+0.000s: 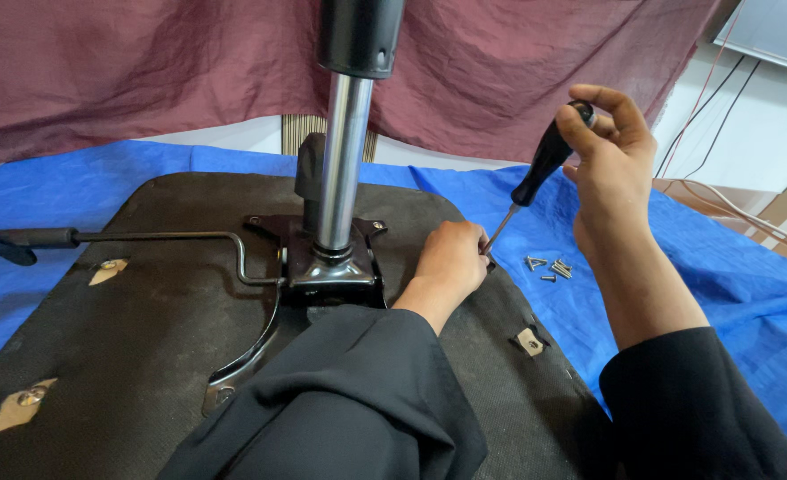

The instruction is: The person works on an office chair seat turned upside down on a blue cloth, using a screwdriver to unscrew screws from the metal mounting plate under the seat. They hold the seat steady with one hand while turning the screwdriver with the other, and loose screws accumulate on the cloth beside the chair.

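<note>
- My right hand point(611, 156) was closed around the black handle of a screwdriver point(536, 173) — held tilted, its tip pointing down toward the right edge of the upturned chair seat point(144, 302).
- My left hand point(451, 258) was curled at that same edge, fingers pinched together right at the screwdriver's tip; whatever they pinched was too small for me to tell.
- A few loose screws point(549, 267) lay on the blue sheet point(722, 284), just beside the seat's right edge.
- At the seat's middle stood the metal mounting plate point(331, 267) with the chrome gas cylinder point(345, 151) upright in it — a lever rod point(144, 237) ran off toward the left edge.
</note>
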